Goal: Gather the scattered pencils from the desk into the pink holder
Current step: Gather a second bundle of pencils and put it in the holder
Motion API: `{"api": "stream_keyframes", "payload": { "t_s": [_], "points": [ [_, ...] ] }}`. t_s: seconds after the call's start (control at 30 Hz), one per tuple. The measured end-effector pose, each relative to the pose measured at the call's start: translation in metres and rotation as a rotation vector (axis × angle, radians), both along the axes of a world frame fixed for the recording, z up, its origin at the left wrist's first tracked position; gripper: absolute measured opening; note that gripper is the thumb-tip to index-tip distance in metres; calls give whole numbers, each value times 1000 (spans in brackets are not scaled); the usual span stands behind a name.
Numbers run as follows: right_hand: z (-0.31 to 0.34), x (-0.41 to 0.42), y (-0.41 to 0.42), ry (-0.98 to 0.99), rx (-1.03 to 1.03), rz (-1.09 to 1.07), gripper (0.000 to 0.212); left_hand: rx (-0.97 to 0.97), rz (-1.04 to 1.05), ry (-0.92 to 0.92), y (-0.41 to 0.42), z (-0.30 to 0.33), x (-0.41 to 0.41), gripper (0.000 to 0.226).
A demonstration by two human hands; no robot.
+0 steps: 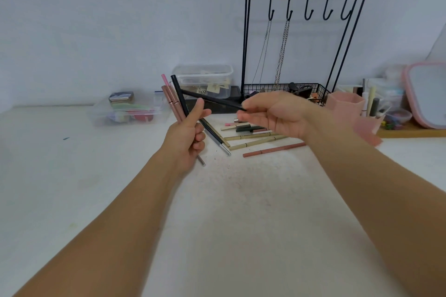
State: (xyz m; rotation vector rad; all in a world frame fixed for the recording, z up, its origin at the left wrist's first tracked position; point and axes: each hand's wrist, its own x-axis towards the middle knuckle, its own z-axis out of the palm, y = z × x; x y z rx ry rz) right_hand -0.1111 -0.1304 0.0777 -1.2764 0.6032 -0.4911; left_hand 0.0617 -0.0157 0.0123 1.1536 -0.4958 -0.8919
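Note:
My left hand [187, 136] grips an upright bundle of pencils [174, 99], pink, brown and black, above the white desk [241, 200]. My right hand [272, 114] pinches one black pencil [212, 100] by its end, the pencil pointing left toward the bundle. Several gold, black and pink pencils [251, 136] lie scattered on the desk below my hands, with a reddish-brown pencil [274, 149] nearest me. The pink holder [347, 106] stands to the right, behind my right wrist.
A black wire jewellery stand [301, 55] with hanging chains rises behind the pencils. Clear plastic boxes [128, 111] sit at the back left, another clear box [205, 79] at the centre. A pink-rimmed mirror [427, 96] and small cosmetics crowd the far right.

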Motion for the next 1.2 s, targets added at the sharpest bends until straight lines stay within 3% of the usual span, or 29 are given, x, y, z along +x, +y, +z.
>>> {"api": "stream_keyframes", "payload": {
  "t_s": [0.17,0.23,0.37,0.47,0.57,0.73,0.83,1.0,1.1,1.2],
  "points": [
    [-25,30,33,6,-137,111,10,-28,-34,-31,-1,2,6,23],
    [-38,42,45,94,-374,108,15,-15,55,-33,0,3,13,26],
    [-66,58,64,269,-1055,191,28,17,244,-83,3,5,28,25],
    [-80,60,77,338,-1323,361,39,38,325,-102,8,5,39,14],
    [-80,58,82,490,-1458,404,41,31,354,-91,11,6,45,5],
    [-67,59,71,634,-1419,170,21,93,317,-121,10,-2,45,4],
    [-55,56,62,723,-1367,101,12,125,275,-170,10,-4,40,18],
    [-49,54,58,831,-1282,33,27,190,224,-175,6,0,26,32],
    [-44,50,56,736,-1132,-5,17,199,184,-185,5,0,19,36],
    [-34,41,43,556,-849,-77,13,186,146,-173,5,2,16,41]
  ]
}}
